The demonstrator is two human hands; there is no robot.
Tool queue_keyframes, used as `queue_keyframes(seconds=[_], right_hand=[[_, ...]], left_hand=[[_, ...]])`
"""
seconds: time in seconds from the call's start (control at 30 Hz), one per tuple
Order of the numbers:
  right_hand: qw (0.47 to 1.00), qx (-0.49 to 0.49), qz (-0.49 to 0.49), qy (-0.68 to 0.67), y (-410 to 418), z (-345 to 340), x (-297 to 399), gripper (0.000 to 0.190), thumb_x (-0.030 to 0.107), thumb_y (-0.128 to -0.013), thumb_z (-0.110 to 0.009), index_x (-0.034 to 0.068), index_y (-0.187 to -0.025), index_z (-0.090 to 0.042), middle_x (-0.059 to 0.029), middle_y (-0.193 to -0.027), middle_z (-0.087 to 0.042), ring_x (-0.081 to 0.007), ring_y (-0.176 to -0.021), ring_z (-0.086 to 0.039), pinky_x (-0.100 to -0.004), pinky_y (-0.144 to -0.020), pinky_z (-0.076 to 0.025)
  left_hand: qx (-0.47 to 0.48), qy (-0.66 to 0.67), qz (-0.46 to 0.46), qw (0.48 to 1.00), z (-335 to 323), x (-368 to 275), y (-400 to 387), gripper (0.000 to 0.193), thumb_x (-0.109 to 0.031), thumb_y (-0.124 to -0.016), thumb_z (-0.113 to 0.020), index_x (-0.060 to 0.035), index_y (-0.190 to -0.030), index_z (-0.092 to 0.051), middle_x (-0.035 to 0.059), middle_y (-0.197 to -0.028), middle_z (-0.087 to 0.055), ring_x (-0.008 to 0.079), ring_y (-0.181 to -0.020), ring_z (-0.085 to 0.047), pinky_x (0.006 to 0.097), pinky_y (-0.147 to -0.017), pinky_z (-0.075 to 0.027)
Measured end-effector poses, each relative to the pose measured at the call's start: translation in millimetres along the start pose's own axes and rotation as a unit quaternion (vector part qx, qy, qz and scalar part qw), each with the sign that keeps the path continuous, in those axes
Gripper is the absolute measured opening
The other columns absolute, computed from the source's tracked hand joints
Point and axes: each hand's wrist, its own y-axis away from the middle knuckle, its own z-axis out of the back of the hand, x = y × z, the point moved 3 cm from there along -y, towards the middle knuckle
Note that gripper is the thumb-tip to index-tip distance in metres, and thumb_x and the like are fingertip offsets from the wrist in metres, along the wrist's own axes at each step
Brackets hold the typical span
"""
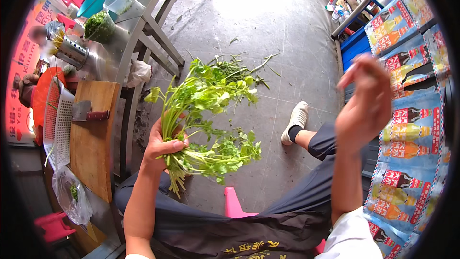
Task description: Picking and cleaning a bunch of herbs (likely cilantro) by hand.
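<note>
A bunch of fresh cilantro [215, 97] is gripped by its stems in my left hand [163, 144]. Its leafy tops spread to the right, and the cut stem ends hang down below my fingers. On the grey floor beyond lies a loose pile of green stems and leaves [237, 68], partly covered by the bunch. My right hand [364, 104] is raised well to the right, away from the cilantro and in front of the crates. It is blurred with its fingers bent, and I cannot make out whether anything small is in it.
A cleaver [90, 111] lies on a wooden cutting board [95, 144] at my left, beside a white plastic basket [68, 133]. The steel table [125, 43] carries a tub of chopped greens [99, 28]. Drink crates in printed wrap [411, 129] line my right.
</note>
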Motion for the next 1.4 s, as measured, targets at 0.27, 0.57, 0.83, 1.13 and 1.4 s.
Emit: queue_keyframes(seconds=[0.27,0.57,0.83,1.13,1.4], right_hand=[[0.947,0.155,-0.165,0.227,173.7,-91.6,-241.9,0.031,0.019,-0.105,-0.041,-0.001,-0.105,-0.066,-0.0232,-0.109,-0.066,-0.0364,-0.106,-0.062,-0.0445,-0.094,-0.048],[0.78,0.507,-0.323,0.174,278.3,-105.5,-130.7,0.021,0.02,-0.086,-0.068,0.002,-0.096,-0.072,-0.0236,-0.093,-0.071,-0.0426,-0.086,-0.07,-0.0509,-0.078,-0.056],[0.669,0.644,-0.284,-0.239,144.9,-59.0,29.4,0.026,0.027,-0.098,-0.068,0.005,-0.111,-0.072,-0.001,-0.095,-0.072,-0.009,-0.078,-0.061,-0.0271,-0.068,-0.051],[0.541,0.497,-0.452,-0.507,177.6,-99.3,97.6,0.027,0.02,-0.101,-0.061,-0.001,-0.118,-0.067,-0.0082,-0.109,-0.072,-0.012,-0.099,-0.065,-0.0308,-0.09,-0.052],[0.395,0.51,-0.521,-0.559,175.9,-94.3,109.0,0.042,0.03,-0.1,-0.066,0.001,-0.131,-0.062,-0.0013,-0.104,-0.069,-0.005,-0.083,-0.06,-0.0241,-0.06,-0.049]], left_hand=[[0.094,0.238,-0.043,0.966,6.7,0.9,-11.8,0.084,-0.01,-0.067,-0.084,-0.0001,-0.141,-0.046,0.009,-0.083,-0.067,0.0171,-0.067,-0.066,0.0305,-0.066,-0.057],[0.325,0.252,-0.108,0.905,36.5,-4.5,12.1,0.094,0.008,-0.066,-0.079,-0.0026,-0.15,-0.04,0.0147,-0.086,-0.067,0.0191,-0.056,-0.059,0.0324,-0.046,-0.037],[0.253,0.301,-0.043,0.918,44.1,15.5,35.7,0.115,0.015,-0.055,-0.081,-0.0044,-0.156,-0.03,0.0316,-0.132,-0.056,0.0256,-0.071,-0.066,0.0343,-0.048,-0.046],[0.404,0.313,-0.133,0.849,65.7,34.0,14.1,0.107,0.0,-0.063,-0.087,0.0024,-0.154,-0.03,0.0282,-0.119,-0.065,0.0261,-0.082,-0.069,0.0405,-0.066,-0.051],[0.313,0.255,-0.081,0.911,50.8,21.0,23.9,0.025,-0.019,-0.066,-0.09,-0.0178,-0.076,-0.067,-0.0069,-0.068,-0.056,0.0123,-0.068,-0.052,0.0291,-0.06,-0.04]])
